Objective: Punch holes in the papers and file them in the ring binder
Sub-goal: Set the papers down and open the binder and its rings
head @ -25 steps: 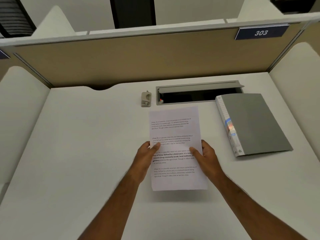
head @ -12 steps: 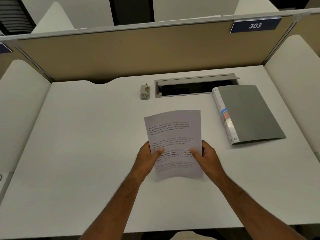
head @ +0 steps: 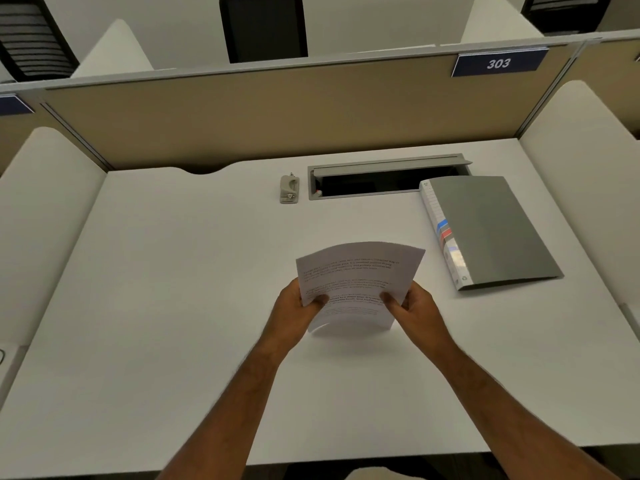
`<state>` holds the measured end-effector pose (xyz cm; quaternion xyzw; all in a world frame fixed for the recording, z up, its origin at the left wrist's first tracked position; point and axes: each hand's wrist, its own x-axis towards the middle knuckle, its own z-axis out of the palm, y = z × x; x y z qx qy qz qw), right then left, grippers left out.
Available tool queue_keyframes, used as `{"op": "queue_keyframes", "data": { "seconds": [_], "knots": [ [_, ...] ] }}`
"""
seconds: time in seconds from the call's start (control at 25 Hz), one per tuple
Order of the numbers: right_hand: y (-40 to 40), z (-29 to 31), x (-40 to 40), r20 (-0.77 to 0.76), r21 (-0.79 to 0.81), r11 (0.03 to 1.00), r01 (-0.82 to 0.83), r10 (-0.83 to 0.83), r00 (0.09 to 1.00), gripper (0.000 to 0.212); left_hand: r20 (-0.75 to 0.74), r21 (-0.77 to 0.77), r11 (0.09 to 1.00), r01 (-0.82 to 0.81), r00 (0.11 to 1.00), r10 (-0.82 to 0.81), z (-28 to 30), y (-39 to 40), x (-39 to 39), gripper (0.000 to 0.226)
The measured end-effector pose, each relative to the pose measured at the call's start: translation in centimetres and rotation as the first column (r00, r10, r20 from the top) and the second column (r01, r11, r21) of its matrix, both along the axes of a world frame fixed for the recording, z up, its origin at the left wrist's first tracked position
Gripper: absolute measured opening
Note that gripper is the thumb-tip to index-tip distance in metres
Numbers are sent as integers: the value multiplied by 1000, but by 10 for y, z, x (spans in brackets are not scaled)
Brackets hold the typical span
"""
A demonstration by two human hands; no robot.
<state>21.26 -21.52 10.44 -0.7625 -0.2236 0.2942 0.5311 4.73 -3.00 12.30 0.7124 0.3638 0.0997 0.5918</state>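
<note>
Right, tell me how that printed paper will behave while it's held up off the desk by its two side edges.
Probably floppy: the papers already bow upward between the left hand and right hand, which pinch the side edges. They look thin and light, so the unsupported far edge may droop. If several sheets, they could fan or slide apart; the count is unclear.

Both forearms are bare to the frame's edge, with no sleeves, rings or watch visible.

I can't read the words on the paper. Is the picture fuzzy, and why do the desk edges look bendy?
Head view: the papers look soft and a bit blurred, so the print is unreadable; the left hand and right hand hold them above the desk, casting a faint shadow beneath; the wide-angle lens curves the edges; the sign stays readable.
</note>
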Motion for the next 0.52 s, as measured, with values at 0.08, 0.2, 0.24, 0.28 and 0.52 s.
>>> {"op": "queue_keyframes", "data": {
  "seconds": [0.08,0.2,0.24,0.28,0.52],
  "knots": [
    [-3,-2,-1,-18,-1,1000,-4,4,1000,25,-22,19,1000,15,1000,-14,-1,-2,-3,33],
    [-3,2,-2,-15,24,1000,7,-7,1000,27,-11,55,998,12,1000,-11,4,-1,-3,32],
    [-3,2,-2,-15,35,999,10,-9,1000,28,-6,54,998,12,1000,-12,5,-1,-4,32],
    [-4,1,-2,-15,39,999,5,-5,1000,29,-7,41,999,18,1000,-18,4,-1,-5,33],
    [-6,-8,-8,14,-32,996,-82,82,997,33,-44,-3,1000,30,999,-31,-5,-6,-13,36]
  ]
}}
